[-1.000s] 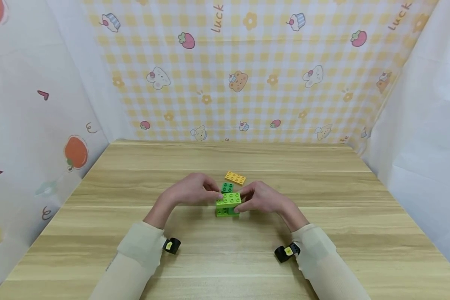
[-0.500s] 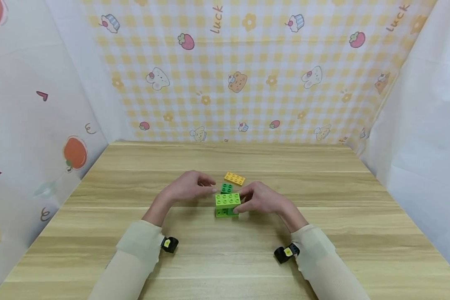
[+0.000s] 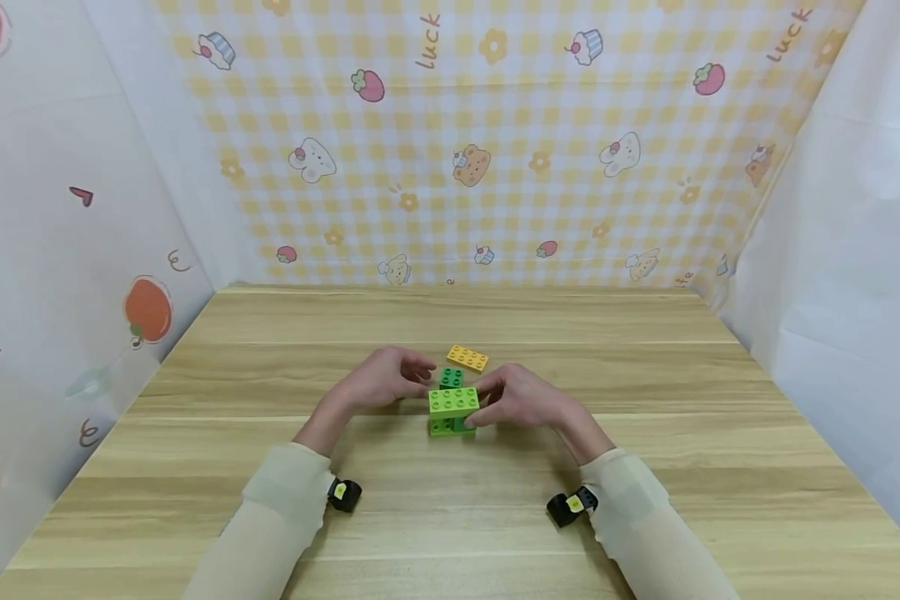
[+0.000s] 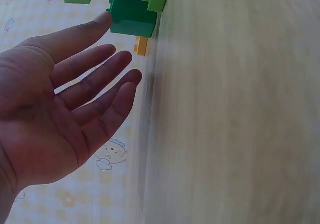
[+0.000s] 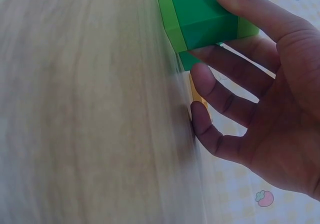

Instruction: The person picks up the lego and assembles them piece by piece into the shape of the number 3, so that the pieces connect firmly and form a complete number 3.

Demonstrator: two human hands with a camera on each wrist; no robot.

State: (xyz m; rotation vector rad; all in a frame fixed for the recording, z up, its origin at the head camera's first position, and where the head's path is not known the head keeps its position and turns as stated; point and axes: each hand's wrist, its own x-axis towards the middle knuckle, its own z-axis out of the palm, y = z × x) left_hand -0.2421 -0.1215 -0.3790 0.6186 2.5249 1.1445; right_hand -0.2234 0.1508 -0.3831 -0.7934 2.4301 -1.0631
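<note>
On the wood-grain surface (image 3: 450, 517), a long lime-green studded plastic brick (image 3: 453, 403) tops a long lime-green base brick (image 3: 441, 427), seemingly propped only at the right by a dark-green plastic block (image 5: 202, 16), so downward pressure on its overhanging left end could tip or loosen it. The right hand (image 3: 522, 396) has a narrow grip, pinching that block, while the left hand (image 3: 384, 379), its grip wide and holding nothing, is just off their left end. Beyond lie a dark-green four-stud plastic brick (image 3: 452, 377) and, farther right, a flat yellow eight-stud plastic brick (image 3: 467, 358).
</note>
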